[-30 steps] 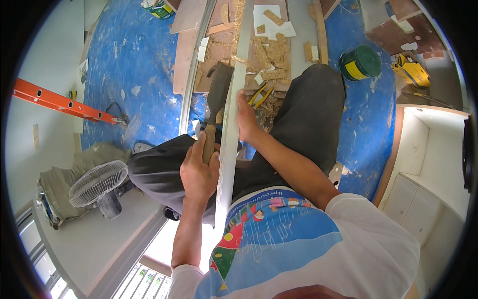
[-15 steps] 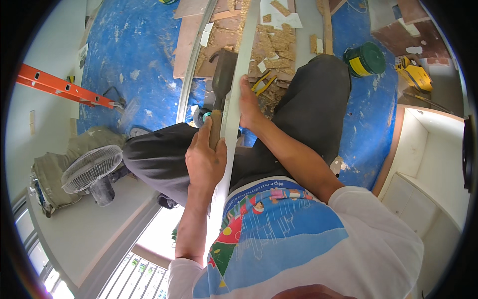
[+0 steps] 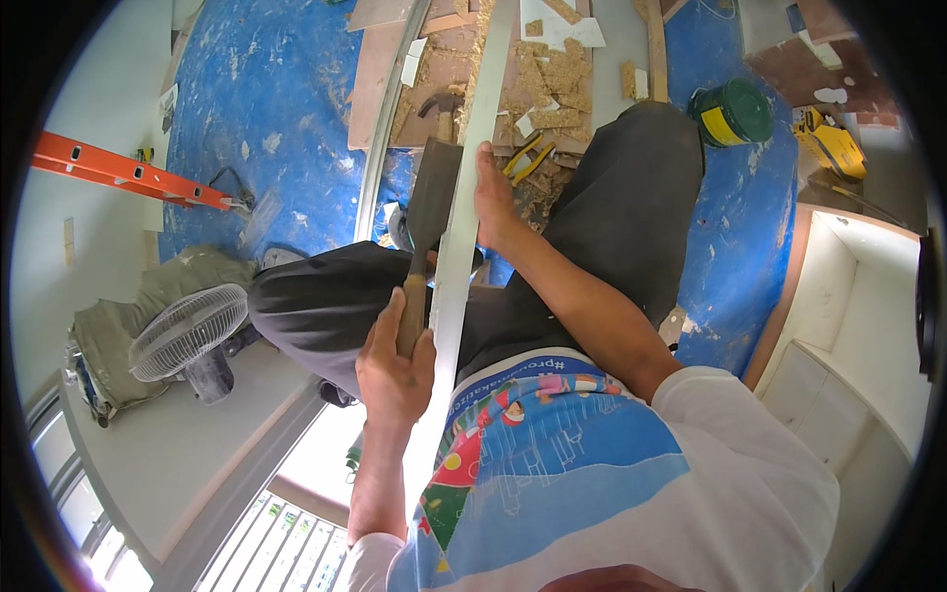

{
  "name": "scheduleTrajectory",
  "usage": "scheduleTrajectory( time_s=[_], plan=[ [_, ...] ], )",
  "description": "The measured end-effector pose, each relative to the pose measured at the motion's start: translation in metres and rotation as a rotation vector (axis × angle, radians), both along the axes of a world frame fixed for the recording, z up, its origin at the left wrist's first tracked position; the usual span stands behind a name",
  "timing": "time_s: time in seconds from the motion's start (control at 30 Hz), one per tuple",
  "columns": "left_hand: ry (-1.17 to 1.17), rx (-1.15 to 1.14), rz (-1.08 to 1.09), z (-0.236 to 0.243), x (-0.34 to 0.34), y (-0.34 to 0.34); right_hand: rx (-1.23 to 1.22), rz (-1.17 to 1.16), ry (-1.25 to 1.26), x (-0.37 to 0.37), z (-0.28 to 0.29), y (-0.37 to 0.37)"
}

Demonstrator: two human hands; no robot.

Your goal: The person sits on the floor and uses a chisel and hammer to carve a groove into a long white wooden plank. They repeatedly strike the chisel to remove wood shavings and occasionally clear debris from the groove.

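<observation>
Indoor renovation site, orange ladder (image 3: pixel 109 165), scattered board scraps (image 3: pixel 557 118)

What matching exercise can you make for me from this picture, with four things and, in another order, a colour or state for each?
1. left hand
2. right hand
3. ladder
4. bucket

A. orange
B. touching the right side of the long pale board
C. dark green, yellow label
D. holding a wooden handle

Pairs: 1-D; 2-B; 3-A; 4-C

White lettering (image 3: pixel 552 364) is printed on the blue hem band (image 3: pixel 511 372) of the shirt (image 3: pixel 602 464). The yellow label (image 3: pixel 718 126) on the green bucket (image 3: pixel 750 109) cannot be read.
</observation>
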State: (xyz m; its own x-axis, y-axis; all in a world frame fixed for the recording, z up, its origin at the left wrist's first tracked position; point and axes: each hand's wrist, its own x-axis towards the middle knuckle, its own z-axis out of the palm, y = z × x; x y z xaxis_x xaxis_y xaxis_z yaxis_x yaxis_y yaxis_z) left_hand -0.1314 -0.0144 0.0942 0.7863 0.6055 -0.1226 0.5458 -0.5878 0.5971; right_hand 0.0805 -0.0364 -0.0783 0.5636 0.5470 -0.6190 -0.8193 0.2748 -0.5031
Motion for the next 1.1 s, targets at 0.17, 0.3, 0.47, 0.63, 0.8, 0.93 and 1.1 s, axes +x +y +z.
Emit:
scheduleTrajectory(
  time_s=[0.17, 0.3, 0.47, 0.63, 0.8, 0.93, 1.1],
  plan=[
    [-0.003, -0.212, 0.084, -0.002, 0.042, 0.014, -0.007, 0.02, -0.027, 0.001, -0.005, 0.0],
    [-0.048, -0.16, 0.064, -0.014, 0.031, 0.012, -0.027, 0.023, -0.026, 0.008, -0.014, 0.001],
    [-0.073, -0.123, 0.035, -0.018, 0.025, 0.01, 0.148, 0.031, -0.041, 0.002, -0.016, -0.002],
    [-0.078, 0.003, 0.006, -0.043, 0.092, 0.035, 0.049, 0.01, -0.003, -0.002, -0.009, 0.002],
    [-0.06, -0.15, 0.033, 0.002, 0.016, 0.011, 0.075, 0.043, -0.047, 0.002, -0.022, -0.002],
    [-0.047, 0.005, -0.026, 0.0, -0.003, 0.006, 0.016, -0.016, 0.001, -0.002, -0.014, -0.001],
    [-0.012, 0.003, 0.009, -0.026, 0.071, 0.018, 0.056, 0.137, -0.061, 0.009, -0.028, -0.005]
  ],
)
